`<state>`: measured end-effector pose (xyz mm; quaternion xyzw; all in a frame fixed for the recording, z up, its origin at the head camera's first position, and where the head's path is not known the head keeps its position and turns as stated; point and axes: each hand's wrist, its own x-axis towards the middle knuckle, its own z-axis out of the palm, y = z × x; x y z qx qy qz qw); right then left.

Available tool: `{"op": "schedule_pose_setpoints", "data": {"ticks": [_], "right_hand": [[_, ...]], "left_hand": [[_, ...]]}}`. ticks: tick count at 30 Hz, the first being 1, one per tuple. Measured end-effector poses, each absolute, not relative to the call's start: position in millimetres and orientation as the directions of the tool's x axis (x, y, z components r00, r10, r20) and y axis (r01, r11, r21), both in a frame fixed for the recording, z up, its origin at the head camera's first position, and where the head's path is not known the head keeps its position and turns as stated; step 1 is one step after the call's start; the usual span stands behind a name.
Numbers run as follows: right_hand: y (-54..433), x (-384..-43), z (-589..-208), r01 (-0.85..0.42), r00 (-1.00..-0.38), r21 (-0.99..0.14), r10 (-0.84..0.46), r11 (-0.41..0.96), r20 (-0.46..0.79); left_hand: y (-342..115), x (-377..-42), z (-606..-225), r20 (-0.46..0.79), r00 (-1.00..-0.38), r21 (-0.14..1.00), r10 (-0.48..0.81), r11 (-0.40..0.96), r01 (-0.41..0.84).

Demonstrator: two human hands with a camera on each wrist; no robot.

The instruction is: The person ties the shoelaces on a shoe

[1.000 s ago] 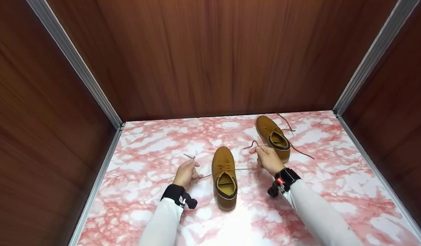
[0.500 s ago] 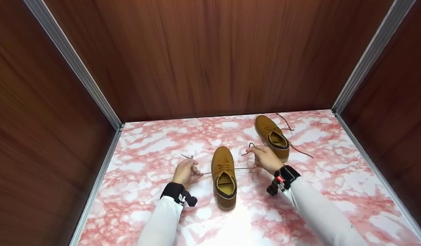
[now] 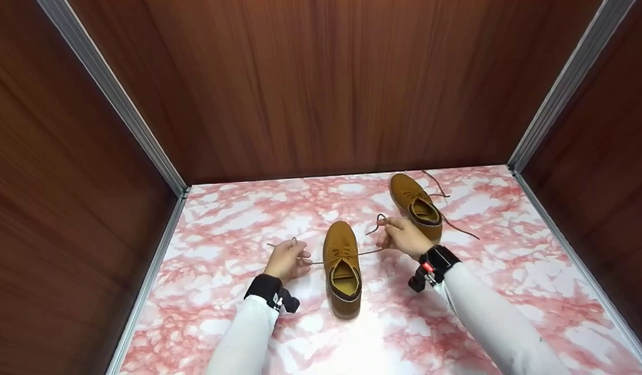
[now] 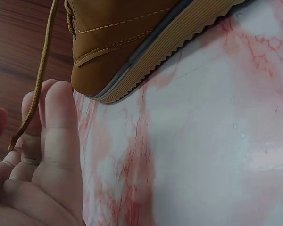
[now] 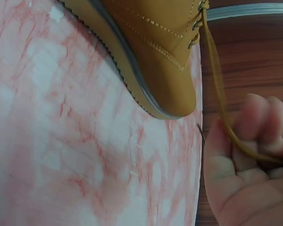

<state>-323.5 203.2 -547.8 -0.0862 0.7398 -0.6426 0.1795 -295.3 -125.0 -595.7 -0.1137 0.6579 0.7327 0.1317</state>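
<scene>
A tan lace-up shoe (image 3: 341,235) stands between the two hands, toe pointing away. From its eyelets one lace (image 4: 41,70) runs left, where my left hand (image 3: 288,259) grips it, the lace crossing its fingers; a short tail sticks out above the hand. Toward the other side the second lace (image 5: 217,80) stretches into my right hand (image 3: 404,235), which pinches it with curled fingers. Its free end (image 3: 375,224) makes a small loop beyond those fingertips. Both hands are held at about the height of the shoe's lacing, on either side of it.
Another tan shoe (image 3: 404,190) lies angled at the back right, just behind the right hand, its untied laces (image 3: 459,227) spread on the surface. The red-and-white marbled tabletop (image 3: 222,224) is bounded by dark wood panels (image 3: 321,94) with metal edge strips.
My right hand has shifted slightly, and its lace now slants up from the shoe instead of running nearly level. The lace tail above my left hand has swung left. The shoes stay put.
</scene>
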Motion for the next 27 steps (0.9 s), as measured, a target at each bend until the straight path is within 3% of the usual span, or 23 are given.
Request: {"op": "schedule_pose_setpoints", "data": {"ticks": [15,27], "right_hand": [[206.1,-327.3,-536.4,-0.042,-0.95,-0.911,-0.299,0.41,-0.091],[206.3,-332.5,-525.8,-0.178,-0.977,-0.819,-0.199,0.545,0.081]], "left_hand": [[-121.4,-294.8,-586.6,-0.311,-0.94,0.949,0.139,0.1,-0.299],[-115.2,-295.9,-579.9,-0.272,-0.946,0.961,0.179,0.102,-0.257]]}}
